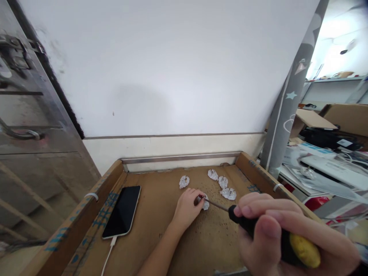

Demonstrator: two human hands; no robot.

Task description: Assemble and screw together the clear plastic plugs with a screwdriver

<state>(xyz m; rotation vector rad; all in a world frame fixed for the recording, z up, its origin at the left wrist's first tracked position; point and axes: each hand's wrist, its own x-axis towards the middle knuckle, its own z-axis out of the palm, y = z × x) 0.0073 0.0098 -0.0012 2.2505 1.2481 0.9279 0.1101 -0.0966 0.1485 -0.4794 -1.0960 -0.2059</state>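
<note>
Black-and-yellow-handled screwdriver (248, 225) fills the tightly curled right hand (287, 228); the left hand (188, 205), grip unclear, probably steadies a clear plastic disc (206, 203) beside its fingertips.

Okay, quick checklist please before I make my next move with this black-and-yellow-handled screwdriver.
1. Right hand gripping the black-and-yellow-handled screwdriver: ok.
2. Left hand at the small clear plastic piece: ok.
3. Screwdriver tip seated: cannot tell, too small to see.
4. Left hand clear of the tip: not ok, close beside it.
5. Black-screened smartphone away from the screwdriver: ok, left side of the brown cardboard surface.
</note>
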